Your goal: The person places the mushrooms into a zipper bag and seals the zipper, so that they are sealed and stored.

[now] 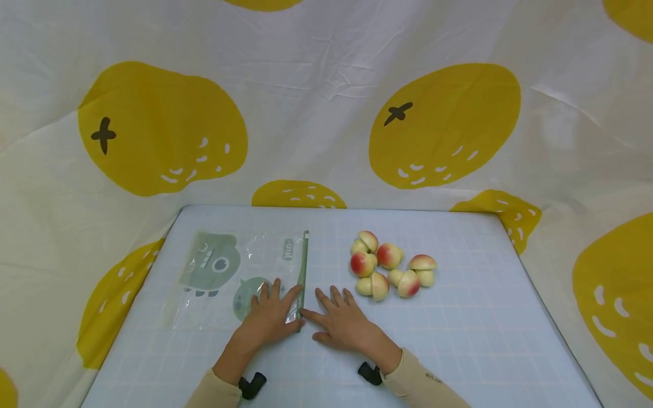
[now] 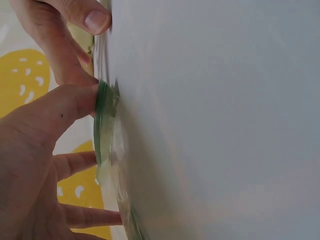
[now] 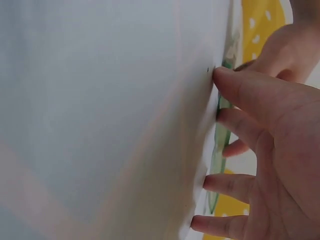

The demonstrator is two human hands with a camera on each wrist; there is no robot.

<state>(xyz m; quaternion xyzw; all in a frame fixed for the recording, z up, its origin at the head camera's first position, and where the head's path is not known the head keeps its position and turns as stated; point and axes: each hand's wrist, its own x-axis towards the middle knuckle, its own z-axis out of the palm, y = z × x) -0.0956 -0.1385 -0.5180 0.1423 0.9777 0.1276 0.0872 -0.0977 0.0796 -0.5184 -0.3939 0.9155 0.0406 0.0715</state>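
Observation:
A clear zip bag (image 1: 265, 255) with green monster prints lies flat, its green zip edge (image 1: 304, 255) facing right. My left hand (image 1: 270, 317) rests on the bag's near right part with fingers spread. In the left wrist view, its thumb (image 2: 80, 100) touches the green zip strip (image 2: 100, 120). My right hand (image 1: 344, 324) lies just right of the bag, fingers spread and fingertips down on the tabletop. Its index finger reaches toward the near end of the zip edge; whether it touches, I cannot tell. Neither hand is curled round anything.
Several toy mushrooms (image 1: 390, 256) with red and cream caps sit in a cluster beyond my right hand. The table (image 1: 484, 340) has a pale checked cover. Behind it hangs a white cloth (image 1: 306, 130) printed with yellow fruit. Black wrist mounts sit under both wrists.

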